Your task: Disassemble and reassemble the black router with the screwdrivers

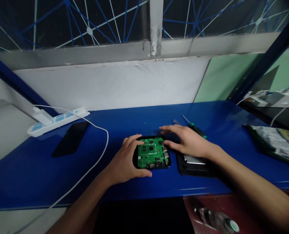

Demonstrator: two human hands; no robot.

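Note:
A green circuit board [147,152] sits in a shallow black plastic case [135,159] on the blue table. My left hand [125,159] grips the case from its left side, fingers over the far edge and thumb along the near edge. Above the right side of the case is my right hand [183,138], fingers stretched and apart, with the thumb close to the metal ports [165,151]; whether it touches them I cannot tell. Beneath that hand lies a black cover [190,169] with a silvery metal plate [195,160], partly hidden by the wrist.
Behind my right hand lies a green-handled screwdriver [196,130]. At the left are a white power strip [61,122], a black phone [71,139] and a white cable [95,164] crossing the table. A plastic packet [273,141] lies at the right; a bottle [219,221] is below the table's edge.

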